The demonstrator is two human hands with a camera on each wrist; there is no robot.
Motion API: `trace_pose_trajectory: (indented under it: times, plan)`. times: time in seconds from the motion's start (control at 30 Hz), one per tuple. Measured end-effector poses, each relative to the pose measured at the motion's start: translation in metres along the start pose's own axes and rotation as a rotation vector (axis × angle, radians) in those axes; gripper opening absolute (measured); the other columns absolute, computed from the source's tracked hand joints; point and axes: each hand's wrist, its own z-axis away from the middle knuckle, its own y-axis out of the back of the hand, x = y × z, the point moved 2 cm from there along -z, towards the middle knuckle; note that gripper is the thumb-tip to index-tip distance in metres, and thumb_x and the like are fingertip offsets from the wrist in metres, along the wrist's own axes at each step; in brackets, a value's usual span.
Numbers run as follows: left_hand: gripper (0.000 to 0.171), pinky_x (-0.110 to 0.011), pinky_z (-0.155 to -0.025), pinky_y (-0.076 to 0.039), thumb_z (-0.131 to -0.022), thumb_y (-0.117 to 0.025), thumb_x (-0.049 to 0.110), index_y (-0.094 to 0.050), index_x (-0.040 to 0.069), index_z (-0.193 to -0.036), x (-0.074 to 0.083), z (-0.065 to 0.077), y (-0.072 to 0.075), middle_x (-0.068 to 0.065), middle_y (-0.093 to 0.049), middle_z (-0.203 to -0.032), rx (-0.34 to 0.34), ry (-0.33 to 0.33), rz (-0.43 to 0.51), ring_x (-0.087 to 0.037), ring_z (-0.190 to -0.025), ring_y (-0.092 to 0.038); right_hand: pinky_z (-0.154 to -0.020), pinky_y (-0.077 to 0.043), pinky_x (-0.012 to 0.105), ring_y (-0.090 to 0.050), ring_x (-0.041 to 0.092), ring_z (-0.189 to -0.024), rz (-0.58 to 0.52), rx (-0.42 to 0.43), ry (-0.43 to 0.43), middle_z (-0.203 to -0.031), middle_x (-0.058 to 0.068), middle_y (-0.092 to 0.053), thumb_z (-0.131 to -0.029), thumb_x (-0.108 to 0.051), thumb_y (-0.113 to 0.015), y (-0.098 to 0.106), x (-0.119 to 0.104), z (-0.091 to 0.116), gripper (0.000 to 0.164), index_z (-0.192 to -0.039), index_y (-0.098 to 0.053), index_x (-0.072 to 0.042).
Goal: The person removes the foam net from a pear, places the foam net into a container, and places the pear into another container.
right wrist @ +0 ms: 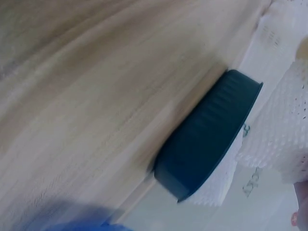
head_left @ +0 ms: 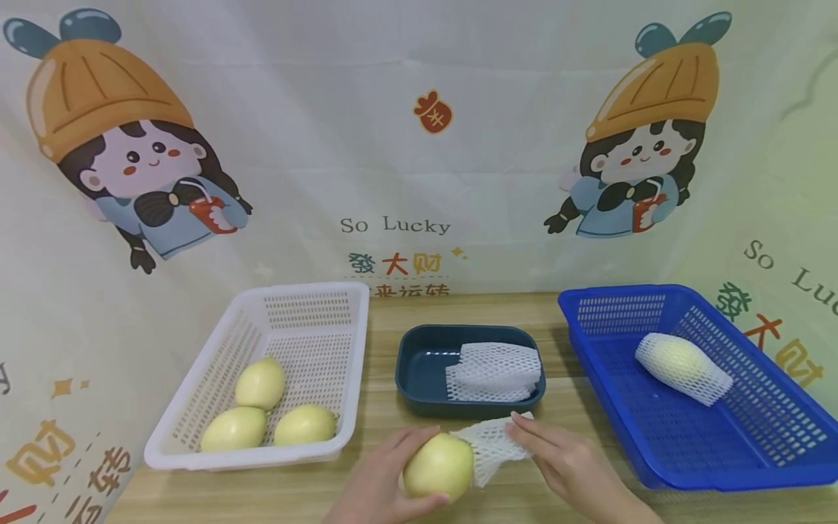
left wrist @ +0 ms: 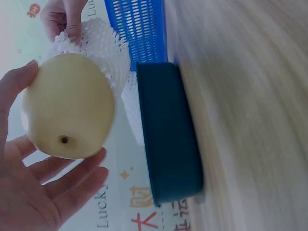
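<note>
My left hand (head_left: 382,480) holds a pale yellow pear (head_left: 440,468), thumb on one side and fingers on the other. In the left wrist view the pear (left wrist: 72,103) shows its dark-centred end towards the camera. A white foam net sleeve (head_left: 494,445) meets the pear's right side, its near end at the fruit. With thumb and fingers my right hand (head_left: 569,458) pinches the sleeve's far end. In the right wrist view only part of the net (right wrist: 284,125) and a bit of the hand show, at the right edge.
Behind the hands stands a dark teal tray (head_left: 425,407) with several foam nets (head_left: 500,367). A white basket (head_left: 350,407) at left holds three pears (head_left: 260,383). The blue basket (head_left: 615,415) at right contains one netted pear (head_left: 681,364). A printed cloth (head_left: 497,182) hangs behind.
</note>
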Motion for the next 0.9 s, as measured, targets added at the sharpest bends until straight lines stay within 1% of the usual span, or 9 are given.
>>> trace_pose_trajectory:
  times: [0.07,0.17,0.27,0.37,0.53,0.67,0.73,0.83,0.9]
  plan:
    - [0.068,-0.031,-0.071,-0.047,-0.067,-0.067,0.054,-0.051,0.015,-0.121,-0.003,0.002,0.004,0.002,-0.056,-0.106,-0.007,0.023,-0.031,-0.014,-0.088,-0.056,-0.066,-0.05,0.024,-0.062,0.021,-0.081,0.014,-0.008,-0.036,-0.104,0.009,-0.062,-0.096,-0.021,-0.035,0.004,0.003,0.0,0.035,-0.104,-0.065,-0.004]
    - [0.069,-0.031,-0.07,-0.047,-0.064,-0.069,0.053,-0.053,0.016,-0.12,-0.008,0.005,0.012,0.005,-0.056,-0.104,0.03,0.047,-0.076,-0.012,-0.086,-0.056,-0.061,-0.05,0.025,-0.062,0.021,-0.078,0.037,0.001,-0.076,-0.102,0.008,-0.063,-0.095,-0.022,-0.034,0.009,0.008,-0.001,0.036,-0.104,-0.065,-0.005]
    - [0.068,-0.032,-0.072,-0.047,-0.062,-0.072,0.051,-0.054,0.019,-0.12,-0.012,0.006,0.023,0.007,-0.056,-0.104,0.074,0.084,-0.102,-0.011,-0.088,-0.055,-0.059,-0.05,0.026,-0.062,0.02,-0.078,0.058,0.015,-0.073,-0.102,0.008,-0.063,-0.095,-0.021,-0.035,0.011,0.011,-0.004,0.036,-0.104,-0.065,-0.005]
    - [0.068,-0.032,-0.069,-0.047,-0.061,-0.072,0.052,-0.053,0.022,-0.12,-0.015,0.005,0.035,0.009,-0.055,-0.103,0.099,0.133,-0.135,-0.009,-0.085,-0.055,-0.059,-0.05,0.028,-0.062,0.021,-0.079,0.065,0.016,-0.068,-0.104,0.008,-0.062,-0.094,-0.02,-0.036,0.012,0.013,-0.008,0.035,-0.105,-0.065,-0.005]
    - [0.072,-0.033,-0.068,-0.048,-0.06,-0.075,0.048,-0.052,0.021,-0.123,-0.024,0.0,0.062,0.005,-0.056,-0.108,0.125,0.194,-0.194,-0.014,-0.087,-0.057,-0.06,-0.05,0.03,-0.062,0.023,-0.081,0.06,0.007,-0.082,-0.104,0.009,-0.062,-0.094,-0.022,-0.036,0.011,0.014,-0.017,0.035,-0.106,-0.065,-0.005]
    - [0.071,-0.039,-0.068,-0.048,-0.063,-0.074,0.046,-0.05,0.018,-0.124,-0.038,-0.005,0.085,0.001,-0.054,-0.113,0.152,0.239,-0.236,-0.021,-0.093,-0.056,-0.059,-0.05,0.032,-0.062,0.023,-0.082,0.076,0.039,-0.068,-0.103,0.009,-0.063,-0.094,-0.021,-0.036,0.011,0.016,-0.026,0.035,-0.104,-0.065,-0.003]
    - [0.071,-0.041,-0.066,-0.047,-0.065,-0.072,0.046,-0.048,0.016,-0.125,-0.048,-0.008,0.095,-0.002,-0.054,-0.112,0.163,0.257,-0.252,-0.023,-0.092,-0.056,-0.058,-0.05,0.032,-0.062,0.023,-0.081,0.09,0.063,-0.054,-0.102,0.009,-0.063,-0.094,-0.02,-0.036,0.01,0.018,-0.032,0.035,-0.103,-0.066,-0.004]
    - [0.071,-0.042,-0.062,-0.047,-0.068,-0.07,0.047,-0.046,0.012,-0.126,-0.062,-0.013,0.105,-0.008,-0.054,-0.11,0.167,0.284,-0.287,-0.026,-0.089,-0.055,-0.057,-0.05,0.034,-0.062,0.024,-0.081,0.1,0.083,-0.042,-0.102,0.01,-0.063,-0.093,-0.02,-0.036,0.01,0.021,-0.041,0.035,-0.102,-0.066,-0.003]
    - [0.072,-0.043,-0.06,-0.047,-0.07,-0.068,0.048,-0.045,0.01,-0.126,-0.071,-0.015,0.11,-0.012,-0.053,-0.109,0.159,0.309,-0.31,-0.028,-0.088,-0.055,-0.056,-0.05,0.033,-0.062,0.024,-0.081,0.104,0.089,-0.036,-0.103,0.01,-0.062,-0.093,-0.019,-0.037,0.01,0.024,-0.047,0.034,-0.102,-0.066,-0.003]
